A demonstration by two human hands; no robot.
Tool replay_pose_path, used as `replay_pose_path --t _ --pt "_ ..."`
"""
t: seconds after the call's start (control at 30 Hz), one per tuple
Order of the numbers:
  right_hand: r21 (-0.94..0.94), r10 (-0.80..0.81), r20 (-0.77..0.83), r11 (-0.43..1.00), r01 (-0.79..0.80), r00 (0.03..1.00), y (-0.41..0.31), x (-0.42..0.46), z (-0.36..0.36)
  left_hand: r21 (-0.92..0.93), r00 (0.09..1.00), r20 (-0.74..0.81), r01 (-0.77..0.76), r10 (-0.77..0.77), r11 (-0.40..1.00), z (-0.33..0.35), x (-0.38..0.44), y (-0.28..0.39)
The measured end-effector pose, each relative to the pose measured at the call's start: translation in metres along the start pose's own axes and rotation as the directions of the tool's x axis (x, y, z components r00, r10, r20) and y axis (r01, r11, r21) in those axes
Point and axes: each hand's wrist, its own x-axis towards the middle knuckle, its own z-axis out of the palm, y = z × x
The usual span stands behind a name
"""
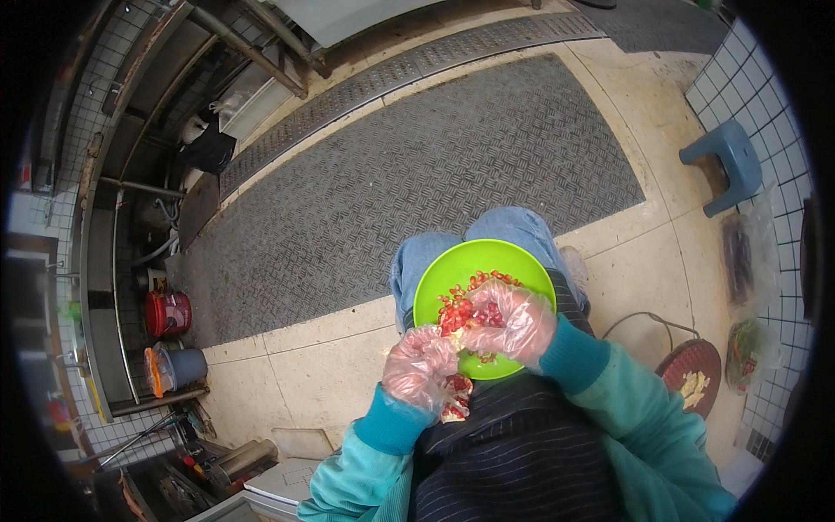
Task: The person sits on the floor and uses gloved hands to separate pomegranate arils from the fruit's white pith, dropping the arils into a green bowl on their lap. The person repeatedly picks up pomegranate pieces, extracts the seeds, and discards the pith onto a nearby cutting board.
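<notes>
A bright green plastic bowl point(438, 282) rests on my lap, with loose red pomegranate seeds point(492, 277) inside. Both my hands wear clear plastic gloves. Above the bowl's near left side, my left hand point(421, 365) grips a piece of pomegranate point(455, 318) with pale pith showing. My right hand point(515, 320) curls around the same piece from the right, its fingers over the seeds; how firmly it holds is partly hidden. Another pomegranate chunk point(456, 397) lies by my left wrist, against the dark striped apron point(515, 457); whether the left hand also holds it is unclear.
A round dark red stool or lid point(672, 365) with peel scraps point(694, 390) stands at right, near plastic bags point(750, 352). A blue plastic stool point(730, 160) is by the tiled wall. Ahead lies a grey textured mat point(417, 163). Red point(168, 313) and blue-grey buckets point(182, 367) stand left.
</notes>
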Motion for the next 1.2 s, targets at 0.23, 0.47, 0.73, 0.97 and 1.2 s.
replay_pose_path --t 0.23,0.47,0.73,0.97,1.2 --pt "0.000 0.059 -0.085 0.998 -0.059 0.995 0.019 0.006 0.005 -0.018 0.999 0.047 0.006 -0.005 1.000 -0.006 0.003 -0.006" --pt "0.084 -0.014 -0.029 0.996 0.016 0.999 0.023 0.006 -0.002 -0.058 0.990 0.109 0.093 -0.086 0.994 -0.015 0.005 -0.004" --pt "0.257 0.073 -0.050 0.965 -0.057 0.996 0.004 0.005 0.003 -0.076 0.993 0.098 0.077 -0.069 0.994 -0.020 0.005 -0.003" --pt "0.269 0.115 -0.048 0.958 -0.098 0.992 0.009 0.007 0.002 -0.046 0.989 0.096 0.120 -0.115 0.992 -0.018 0.007 -0.002" --pt "0.429 0.139 0.001 0.894 -0.126 0.990 -0.004 0.003 0.002 -0.081 0.984 0.179 0.030 -0.015 0.996 -0.025 0.008 -0.002"
